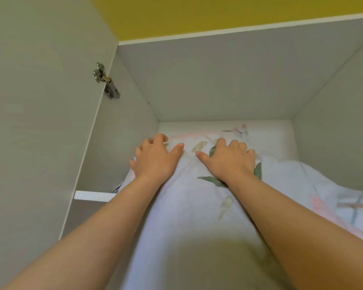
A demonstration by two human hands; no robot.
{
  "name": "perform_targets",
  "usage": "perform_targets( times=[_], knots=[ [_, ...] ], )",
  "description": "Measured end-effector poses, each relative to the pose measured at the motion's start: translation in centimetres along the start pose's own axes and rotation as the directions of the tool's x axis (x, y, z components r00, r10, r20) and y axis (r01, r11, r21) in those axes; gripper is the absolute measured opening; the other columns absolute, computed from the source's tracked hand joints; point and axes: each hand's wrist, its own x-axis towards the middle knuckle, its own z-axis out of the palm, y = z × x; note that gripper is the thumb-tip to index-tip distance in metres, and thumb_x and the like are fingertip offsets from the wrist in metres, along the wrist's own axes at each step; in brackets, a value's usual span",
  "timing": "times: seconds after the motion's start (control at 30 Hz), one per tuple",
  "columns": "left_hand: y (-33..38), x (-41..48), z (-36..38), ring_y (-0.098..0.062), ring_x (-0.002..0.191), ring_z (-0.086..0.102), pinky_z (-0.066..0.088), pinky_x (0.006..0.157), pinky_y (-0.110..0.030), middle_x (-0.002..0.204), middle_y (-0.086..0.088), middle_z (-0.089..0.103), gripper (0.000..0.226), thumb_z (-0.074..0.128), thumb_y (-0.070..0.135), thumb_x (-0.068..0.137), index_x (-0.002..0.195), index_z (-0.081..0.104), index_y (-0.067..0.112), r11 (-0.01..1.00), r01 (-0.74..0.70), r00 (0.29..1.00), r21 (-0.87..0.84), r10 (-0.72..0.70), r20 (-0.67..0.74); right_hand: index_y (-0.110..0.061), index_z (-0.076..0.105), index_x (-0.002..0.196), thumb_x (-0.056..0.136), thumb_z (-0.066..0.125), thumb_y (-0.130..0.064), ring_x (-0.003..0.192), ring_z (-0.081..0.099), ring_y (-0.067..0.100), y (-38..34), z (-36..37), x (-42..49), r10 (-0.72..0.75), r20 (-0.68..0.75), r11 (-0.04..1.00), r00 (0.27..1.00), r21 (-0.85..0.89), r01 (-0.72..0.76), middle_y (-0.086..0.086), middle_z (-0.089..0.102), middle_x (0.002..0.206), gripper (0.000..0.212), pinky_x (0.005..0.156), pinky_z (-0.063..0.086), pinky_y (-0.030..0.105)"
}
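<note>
A bulky white quilt (189, 206) printed with green leaves and pink flowers lies partly on a high cupboard shelf and hangs out toward me. My left hand (155, 158) presses flat on its left side with fingers spread. My right hand (231, 158) presses on its top just to the right, fingers bent a little over the fabric. Both arms reach up and forward. The far end of the quilt is close to the cupboard's back wall.
The white cupboard compartment (218, 80) has side walls left and right and a top panel. The shelf's front edge (92, 195) shows at the left. An open door with a metal hinge (106, 83) stands at the left. A yellow ceiling (197, 13) is above.
</note>
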Motion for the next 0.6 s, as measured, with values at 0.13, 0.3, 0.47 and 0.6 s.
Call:
perform_targets(
  times=[0.13,0.3,0.47,0.6],
  knots=[
    [-0.2,2.8,1.0,-0.039,0.133,0.033,0.028,0.110,-0.052,0.148,-0.014,0.029,0.072,0.048,0.058,0.080,0.140,0.029,0.023,0.986,0.163,0.974,0.020,-0.164,0.159,-0.004,0.046,0.124,0.100,0.026,-0.037,0.114,0.054,0.035,0.6,0.5,0.1,-0.014,0.028,0.996,1.000,0.089,0.011,0.018,0.055,0.126,0.045,0.087,0.042,0.037],
    [-0.7,2.1,0.6,-0.039,0.131,0.037,0.030,0.110,-0.049,0.144,-0.015,0.033,0.069,0.053,0.055,0.078,0.137,0.033,0.022,0.986,0.148,0.984,-0.074,-0.139,0.113,-0.007,0.058,0.109,0.102,0.026,-0.027,0.103,0.058,0.036,1.1,-1.0,-1.2,-0.090,-0.050,0.979,0.995,0.180,0.098,0.018,0.062,0.116,0.039,0.072,0.035,0.033],
    [-1.8,1.1,-0.8,-0.031,0.125,0.048,0.037,0.108,-0.044,0.141,-0.009,0.045,0.094,0.062,0.068,0.056,0.135,0.039,0.022,0.906,0.135,0.990,-0.400,-0.108,0.089,-0.015,0.038,0.065,0.099,0.028,-0.033,0.068,0.050,0.031,2.9,-2.8,-6.4,-0.181,-0.153,0.945,0.971,0.246,0.215,0.004,0.053,0.067,0.040,0.058,0.034,0.033],
    [-2.3,2.6,-1.0,-0.029,0.122,0.053,0.043,0.103,-0.048,0.137,-0.006,0.051,0.123,0.070,0.083,0.027,0.132,0.039,0.027,0.814,0.124,0.992,-0.567,-0.106,0.066,-0.016,0.045,0.078,0.093,0.040,-0.040,0.083,0.053,0.031,3.9,-4.3,-6.0,-0.063,-0.386,0.955,0.920,0.245,0.168,0.002,0.054,0.079,0.029,0.065,0.034,0.035]
  ],
)
